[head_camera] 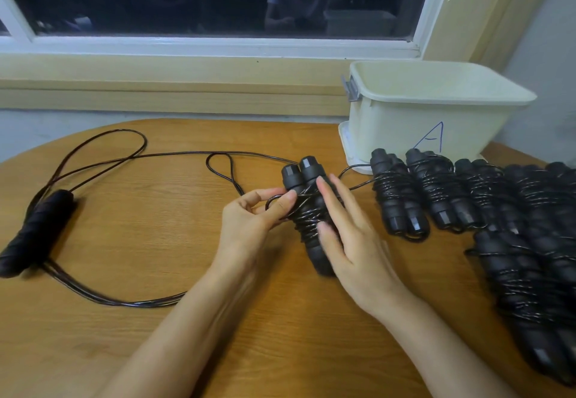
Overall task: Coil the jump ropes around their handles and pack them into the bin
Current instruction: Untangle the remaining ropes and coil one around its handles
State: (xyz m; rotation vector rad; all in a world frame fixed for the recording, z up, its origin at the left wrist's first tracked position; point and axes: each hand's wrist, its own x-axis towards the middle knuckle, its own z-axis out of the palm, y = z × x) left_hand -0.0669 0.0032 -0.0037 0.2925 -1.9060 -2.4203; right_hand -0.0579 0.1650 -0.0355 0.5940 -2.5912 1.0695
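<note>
Head view, centre of frame: paired handles [307, 207] of one jump rope, held side by side just above the surface [156, 319], long axis running from lower right up to upper left, caps pointing toward the window. Cord wound round the middle of the pair; a small free loop [272, 202] showing at the left side of the bundle. Left hand [249, 226] directly left of the bundle, grip pinched on that loop between thumb and forefinger. Right hand [349, 241] laid over the right flank, fingers extended along the axis, pressing the handles rather than clenched round them. Tail tuck judged to be the step in hand; left hand nearer the loop. Finished coils [467, 204] stacked at right, not yet packed. Bin [436, 110] at upper right, beyond the coils, no ropes visible inside. Uncoiled rope [93, 160] and its handles [37, 232] at left, well apart.
</note>
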